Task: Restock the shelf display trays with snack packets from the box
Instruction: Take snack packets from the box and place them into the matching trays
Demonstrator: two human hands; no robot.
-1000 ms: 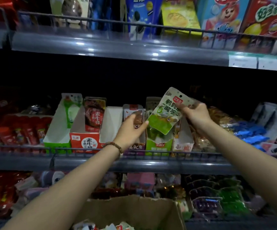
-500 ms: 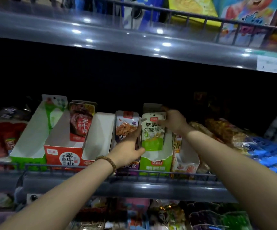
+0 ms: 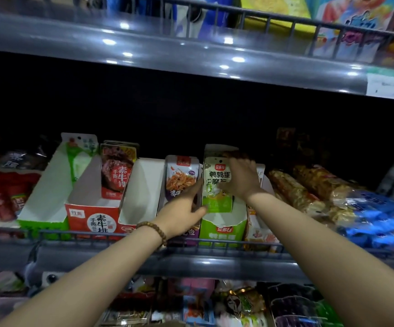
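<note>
Dimly lit, the scene is a shop aisle with grey metal shelving, ceiling lights glinting off the upper shelf (image 3: 167, 57) that crosses the top of the frame and carries bright cartons behind a wire rail. A white price label (image 3: 389, 86) sits at its right end. On the middle shelf (image 3: 191, 263), behind a low wire rail, cardboard display trays stand side by side: a green-and-white tray (image 3: 45, 204) at left, a red tray (image 3: 92, 218) with dark red packets at its back, then an orange-printed packet (image 3: 182, 178) in a purple tray, and at centre the green tray (image 3: 224, 228). The green-and-white snack packet (image 3: 216, 185) stands upright in this green tray. The right hand (image 3: 241, 180) grasps it, fingers curled over its upper right side. The left hand (image 3: 182, 208), a beaded bracelet (image 3: 153, 228) on its wrist, lies against the packet's lower left edge; whether it pinches or only steadies it I cannot tell. Loose brownish snack bags and blue packets (image 3: 380, 215) lie at right on the same shelf. More mixed packets (image 3: 238, 300) crowd the lower shelf along the bottom of the frame.
</note>
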